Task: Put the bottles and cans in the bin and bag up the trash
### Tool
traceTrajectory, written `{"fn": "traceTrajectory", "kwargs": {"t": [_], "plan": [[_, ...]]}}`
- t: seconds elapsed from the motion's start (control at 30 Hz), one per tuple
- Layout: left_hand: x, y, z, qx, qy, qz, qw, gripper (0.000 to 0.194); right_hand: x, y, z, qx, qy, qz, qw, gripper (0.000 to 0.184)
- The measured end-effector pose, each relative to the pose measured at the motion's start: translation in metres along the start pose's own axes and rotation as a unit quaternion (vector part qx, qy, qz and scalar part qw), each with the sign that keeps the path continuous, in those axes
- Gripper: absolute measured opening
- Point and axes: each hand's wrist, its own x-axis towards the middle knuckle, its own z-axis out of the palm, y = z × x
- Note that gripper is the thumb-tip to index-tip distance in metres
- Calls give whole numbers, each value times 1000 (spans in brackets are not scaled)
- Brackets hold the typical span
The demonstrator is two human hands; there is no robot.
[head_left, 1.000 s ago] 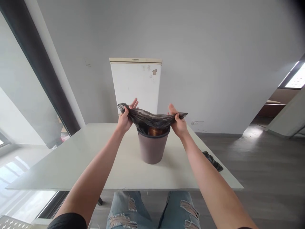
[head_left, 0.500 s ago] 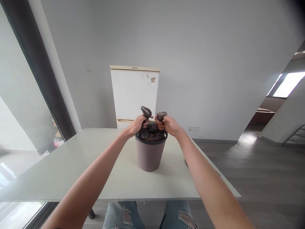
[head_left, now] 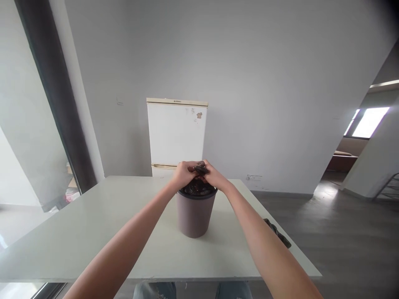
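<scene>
A mauve-grey trash can (head_left: 195, 216) with a dark rim stands upright on the pale table (head_left: 149, 253). Inside it sits a dark, see-through plastic garbage bag (head_left: 198, 187), its top gathered above the rim. My left hand (head_left: 184, 173) is closed on the bag's gathered plastic from the left. From the right, my right hand (head_left: 213, 174) grips the same plastic. The two hands meet over the can, and a dark twist of bag shows between them. Some fingertips are hidden behind the plastic.
A dark, crumpled plastic bundle (head_left: 277, 233) lies near the table's right edge, partly behind my right forearm. Beyond the table stands a white refrigerator (head_left: 176, 133) against the grey wall (head_left: 264, 83). A dark post (head_left: 52, 83) rises at the left.
My hands, earlier apart with a bag end in each, have come together over the can, with the plastic ends crossed between them. The view has tilted slightly upward.
</scene>
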Motion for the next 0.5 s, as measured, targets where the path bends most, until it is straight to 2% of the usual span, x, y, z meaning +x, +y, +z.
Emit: {"fn": "traceTrajectory", "kwargs": {"t": [0.07,0.17,0.3,0.37,0.43,0.5], "plan": [[-2,2,5,24,58,-10,998,22,-1,-2,2,2,-3,0,1000,37],[-3,4,9,44,101,-11,994,15,-4,-4,3,38,-11,6,999,34],[-4,3,10,108,167,15,980,15,-14,-6,2,36,1,-45,998,42],[-5,3,11,167,158,58,971,17,-21,-7,1,-4,34,-75,997,39],[-4,4,11,215,105,82,968,17,-27,-7,1,-43,67,-104,991,33],[-2,5,9,234,54,72,968,23,-32,-7,-1,-77,89,-132,984,25]]}}
